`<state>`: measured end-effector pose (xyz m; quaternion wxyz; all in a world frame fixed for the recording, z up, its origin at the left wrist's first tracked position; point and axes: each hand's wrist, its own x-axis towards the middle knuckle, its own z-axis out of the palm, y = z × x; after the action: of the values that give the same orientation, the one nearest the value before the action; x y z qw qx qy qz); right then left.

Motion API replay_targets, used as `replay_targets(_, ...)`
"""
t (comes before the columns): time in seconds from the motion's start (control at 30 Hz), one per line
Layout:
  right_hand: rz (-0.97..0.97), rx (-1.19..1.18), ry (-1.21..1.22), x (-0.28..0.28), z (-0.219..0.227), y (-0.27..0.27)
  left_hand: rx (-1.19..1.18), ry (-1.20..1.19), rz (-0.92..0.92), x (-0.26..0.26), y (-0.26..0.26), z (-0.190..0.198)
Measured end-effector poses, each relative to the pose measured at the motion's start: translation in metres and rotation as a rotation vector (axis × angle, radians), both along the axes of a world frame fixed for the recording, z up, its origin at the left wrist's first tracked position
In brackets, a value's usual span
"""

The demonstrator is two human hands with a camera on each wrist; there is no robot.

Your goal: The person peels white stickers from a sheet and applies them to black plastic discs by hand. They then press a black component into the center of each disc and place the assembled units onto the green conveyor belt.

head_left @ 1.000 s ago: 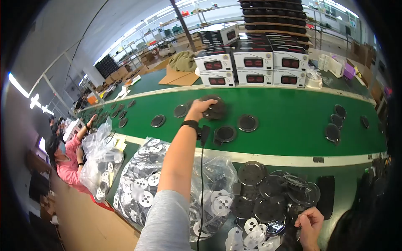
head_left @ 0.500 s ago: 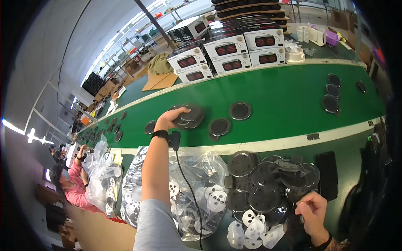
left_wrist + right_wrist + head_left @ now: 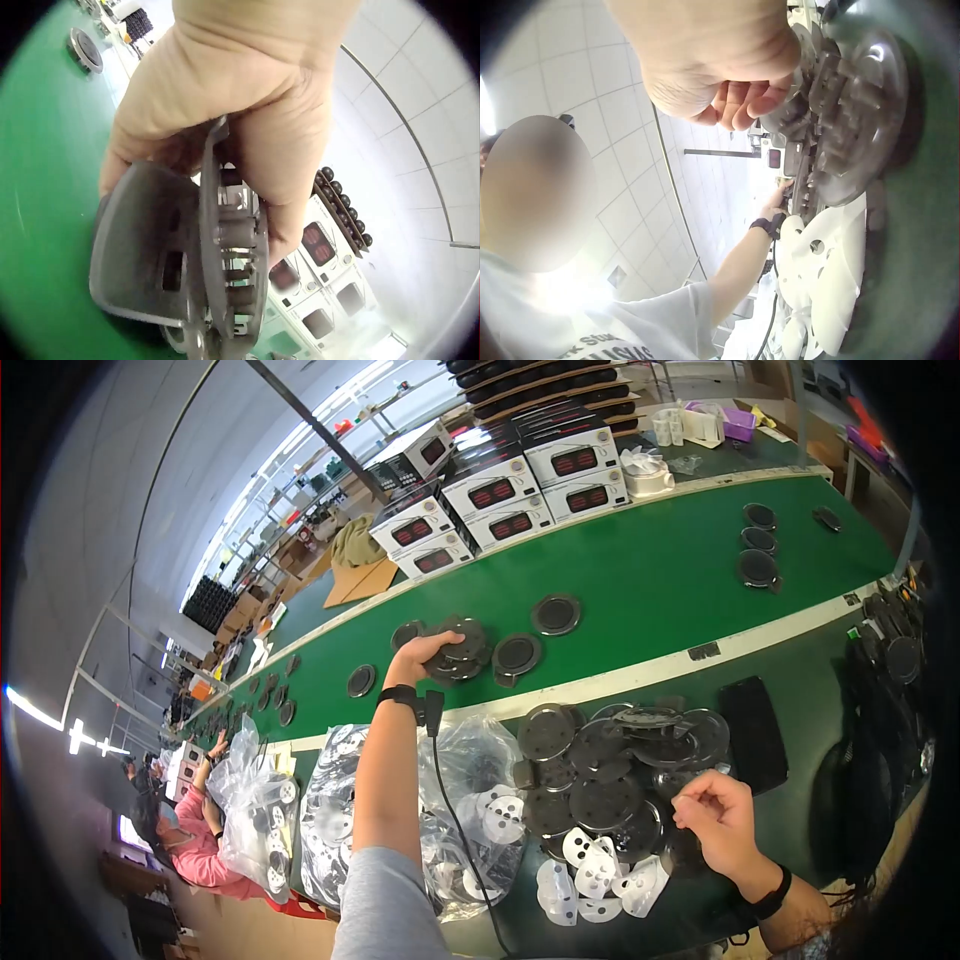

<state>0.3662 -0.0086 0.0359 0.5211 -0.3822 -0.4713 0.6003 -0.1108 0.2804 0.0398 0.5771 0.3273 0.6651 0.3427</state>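
Change: since the earlier views the left hand has drawn its stack of black discs back across the green belt toward the white edge stripe; the right hand has lifted a little from the near edge to the rim of the disc pile.
Far left: a seated worker in pink beside a clear bag of parts.
Near left: two further clear bags of white perforated plates on the tabletop.
Left hand: grip closed round the stack of black discs, fingers over the top, thumb at the near side; the left wrist view shows ribbed disc edges clamped between thumb and fingers.
Stack position: on the green belt, just beside a single black disc, another disc beyond it.
Centre: loose pile of black discs on the tabletop, white plates at its near edge.
Right hand: fingers curled at the pile's right rim; whether they pinch anything cannot be told.
Beyond belt: stacked white boxes.
Far right: three discs on the belt.
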Motion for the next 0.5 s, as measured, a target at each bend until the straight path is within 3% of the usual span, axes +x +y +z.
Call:
replay_targets(0.1,0.001,0.002,-0.01,-0.001,0.0,0.0,0.084,0.041,0.121,0.02,-0.009,0.006)
replay_targets(0.23,-0.003,0.035,0.018,-0.002,-0.004,0.001,0.305,-0.006,-0.023,0.04,-0.024,0.0)
replay_targets(0.3,-0.009,0.059,0.018,-0.004,-0.004,0.001,0.394,0.097,0.035,0.054,-0.033,0.0)
replay_targets(0.37,-0.014,0.093,0.013,-0.004,-0.004,0.001,0.455,0.119,0.057,0.069,-0.045,0.015)
replay_targets(0.5,0.022,0.076,0.036,-0.004,-0.009,0.001,0.556,0.025,-0.163,0.078,-0.065,0.071)
